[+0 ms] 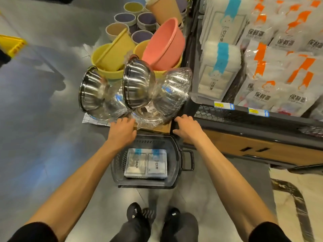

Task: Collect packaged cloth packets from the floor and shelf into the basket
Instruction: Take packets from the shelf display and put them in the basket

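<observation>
A dark plastic basket (176,152) stands on the floor in front of my feet. Two white cloth packets with blue labels (146,163) lie flat side by side inside it. More cloth packets with blue labels (218,67) stand stacked on the shelf at the right. My left hand (122,130) hovers above the basket's far left corner, fingers relaxed and holding nothing. My right hand (187,127) hovers past the basket's far right corner, close to the shelf's post, fingers loosely bent and empty.
Wrapped steel bowls (136,88) lie just beyond the basket, with yellow and pink basins (162,44) and round tubs behind. White bags with orange print (279,70) fill the shelf's right side. The shelf's black mesh rail (244,117) runs along the right. A yellow sign (12,44) stands far left.
</observation>
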A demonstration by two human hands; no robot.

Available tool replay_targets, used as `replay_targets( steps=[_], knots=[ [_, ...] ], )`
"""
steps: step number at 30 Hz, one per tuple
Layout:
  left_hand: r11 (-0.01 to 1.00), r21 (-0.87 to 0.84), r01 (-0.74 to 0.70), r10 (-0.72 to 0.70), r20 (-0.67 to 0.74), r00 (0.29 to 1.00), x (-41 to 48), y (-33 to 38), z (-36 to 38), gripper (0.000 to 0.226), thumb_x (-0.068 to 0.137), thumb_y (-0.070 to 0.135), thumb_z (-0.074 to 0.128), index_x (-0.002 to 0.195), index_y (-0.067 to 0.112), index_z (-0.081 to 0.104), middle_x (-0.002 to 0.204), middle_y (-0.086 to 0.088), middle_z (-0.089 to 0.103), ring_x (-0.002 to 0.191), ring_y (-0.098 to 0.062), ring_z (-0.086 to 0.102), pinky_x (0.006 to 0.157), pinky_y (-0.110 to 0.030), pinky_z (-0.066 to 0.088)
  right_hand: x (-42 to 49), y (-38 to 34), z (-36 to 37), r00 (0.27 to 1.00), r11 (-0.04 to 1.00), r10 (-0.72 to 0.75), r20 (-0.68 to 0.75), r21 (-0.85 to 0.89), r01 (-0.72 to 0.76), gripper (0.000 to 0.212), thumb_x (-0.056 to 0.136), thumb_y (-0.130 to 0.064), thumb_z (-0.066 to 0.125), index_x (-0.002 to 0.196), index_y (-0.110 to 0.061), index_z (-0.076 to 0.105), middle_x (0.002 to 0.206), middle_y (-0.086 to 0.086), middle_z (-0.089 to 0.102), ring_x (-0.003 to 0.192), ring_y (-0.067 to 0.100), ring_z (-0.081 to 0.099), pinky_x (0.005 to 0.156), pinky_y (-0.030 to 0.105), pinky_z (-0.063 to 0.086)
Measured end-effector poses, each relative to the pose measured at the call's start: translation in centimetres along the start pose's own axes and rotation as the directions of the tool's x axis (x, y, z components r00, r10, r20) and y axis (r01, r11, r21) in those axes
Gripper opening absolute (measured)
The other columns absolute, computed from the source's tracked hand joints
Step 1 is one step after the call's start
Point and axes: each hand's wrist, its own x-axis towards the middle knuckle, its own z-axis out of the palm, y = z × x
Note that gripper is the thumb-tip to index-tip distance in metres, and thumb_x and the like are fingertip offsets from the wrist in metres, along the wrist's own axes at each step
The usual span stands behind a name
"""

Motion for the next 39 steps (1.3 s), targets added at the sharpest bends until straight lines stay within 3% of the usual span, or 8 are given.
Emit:
replay_targets(
  steps=[6, 14, 20, 24, 32, 36, 39],
  knots=[
    [1.000, 0.003, -0.014, 0.014, 0.030, 0.999, 4.1, -3.8, 8.0, 0.047, 0.098, 0.034, 0.050, 0.138, 0.011, 0.044, 0.135, -0.017, 0.054, 0.124, -0.038, 0.049, 0.097, -0.049, 0.042, 6.1, -0.5, 7.8, 0.998, 0.999, 0.036, 0.048, 0.005, -0.036, 0.056, 0.096, -0.040, 0.060, 0.142, -0.012, 0.044, 0.139, 0.015, 0.046, 0.127, 0.038, 0.045, 0.097, 0.050, 0.046],
    [0.994, -0.106, 0.039, -0.031, 0.082, 0.996, 11.9, -7.1, 26.2, 0.046, 0.100, 0.039, 0.050, 0.137, 0.011, 0.047, 0.134, -0.017, 0.053, 0.123, -0.040, 0.048, 0.094, -0.051, 0.043, 17.1, 0.4, 24.7, 0.998, 0.998, 0.056, -0.005, 0.034, -0.056, 0.051, 0.097, -0.038, 0.058, 0.136, -0.009, 0.044, 0.134, 0.018, 0.049, 0.121, 0.038, 0.047, 0.091, 0.049, 0.047],
    [0.984, -0.167, 0.068, -0.058, 0.062, 0.996, 17.7, -8.5, 41.1, 0.049, 0.099, 0.039, 0.052, 0.138, 0.009, 0.047, 0.129, -0.020, 0.056, 0.121, -0.042, 0.051, 0.092, -0.053, 0.046, 25.5, 3.0, 38.6, 0.998, 0.998, 0.052, 0.021, 0.022, -0.052, 0.055, 0.096, -0.036, 0.057, 0.143, -0.011, 0.043, 0.140, 0.018, 0.047, 0.129, 0.039, 0.044, 0.101, 0.049, 0.045],
    [0.966, -0.174, 0.190, -0.176, 0.091, 0.980, 20.7, -9.4, 50.1, 0.051, 0.099, 0.039, 0.051, 0.140, 0.008, 0.046, 0.130, -0.022, 0.055, 0.122, -0.043, 0.051, 0.095, -0.052, 0.045, 31.2, 3.6, 45.8, 0.993, 0.997, 0.068, 0.094, -0.036, -0.065, 0.057, 0.101, -0.036, 0.052, 0.149, -0.010, 0.034, 0.147, 0.017, 0.038, 0.135, 0.037, 0.037, 0.101, 0.047, 0.043],
    [0.907, -0.231, 0.352, -0.314, 0.187, 0.931, 23.7, -9.5, 61.0, 0.058, 0.098, 0.041, 0.054, 0.146, 0.011, 0.039, 0.148, -0.017, 0.043, 0.134, -0.040, 0.042, 0.106, -0.049, 0.038, 35.2, 5.9, 57.4, 0.975, 0.965, 0.221, -0.006, 0.146, -0.218, 0.049, 0.098, -0.032, 0.055, 0.137, -0.004, 0.043, 0.139, 0.018, 0.041, 0.130, 0.038, 0.039, 0.096, 0.047, 0.045],
    [0.821, -0.332, 0.463, -0.376, 0.295, 0.878, 24.1, -9.1, 64.5, 0.063, 0.097, 0.042, 0.054, 0.148, 0.010, 0.036, 0.146, -0.021, 0.042, 0.132, -0.042, 0.045, 0.107, -0.050, 0.042, 35.6, 6.1, 61.0, 0.943, 0.923, 0.332, -0.017, 0.213, -0.321, 0.054, 0.096, -0.033, 0.060, 0.139, -0.007, 0.040, 0.141, 0.016, 0.037, 0.131, 0.037, 0.040, 0.100, 0.044, 0.043],
    [0.765, -0.307, 0.566, -0.438, 0.396, 0.807, 23.6, -9.3, 66.0, 0.069, 0.098, 0.046, 0.051, 0.154, 0.014, 0.026, 0.157, -0.020, 0.029, 0.142, -0.040, 0.033, 0.115, -0.052, 0.033, 35.3, 6.5, 63.3, 0.914, 0.881, 0.405, 0.008, 0.264, -0.392, 0.067, 0.092, -0.037, 0.065, 0.142, -0.006, 0.034, 0.146, 0.018, 0.033, 0.130, 0.039, 0.043, 0.102, 0.045, 0.045]
  ],
)
